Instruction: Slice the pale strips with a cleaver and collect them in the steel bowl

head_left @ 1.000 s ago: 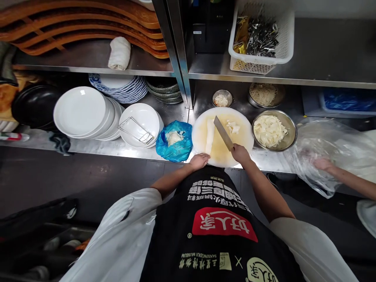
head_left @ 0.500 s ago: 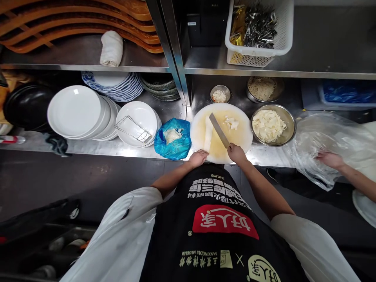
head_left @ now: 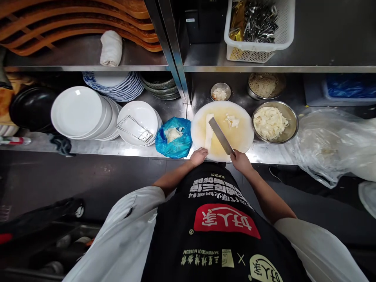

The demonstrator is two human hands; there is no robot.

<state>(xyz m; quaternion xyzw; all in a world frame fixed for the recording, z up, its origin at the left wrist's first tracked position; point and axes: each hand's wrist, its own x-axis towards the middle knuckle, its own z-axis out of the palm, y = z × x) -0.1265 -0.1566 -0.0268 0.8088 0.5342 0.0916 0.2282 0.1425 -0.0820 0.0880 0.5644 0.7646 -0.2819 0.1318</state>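
Observation:
A long white strip of food (head_left: 209, 132) lies on the round cutting board (head_left: 243, 135). At its near end rests my left hand (head_left: 199, 156), fingers closed by the strip; whether they grip it is too small to tell. My right hand (head_left: 241, 161) is wrapped round the handle of a cleaver (head_left: 221, 135), whose blade slants up and left, its tip beside the strip. White cut pieces (head_left: 232, 121) sit on the board right of the blade. A steel bowl of white slices (head_left: 270, 123) stands to the right, and a blue bag with white pieces (head_left: 173, 134) to the left.
White plates (head_left: 76, 111) are stacked at left, with a wire rack (head_left: 135, 128) on another stack. Small bowls (head_left: 221, 92) stand behind the board. Clear plastic (head_left: 326, 137) hangs over the right edge. Above runs a metal shelf (head_left: 205, 69) with a white basket (head_left: 260, 47).
The cleaver and my right hand have shifted slightly right and toward me. Another person's hand has left the clear plastic at the right.

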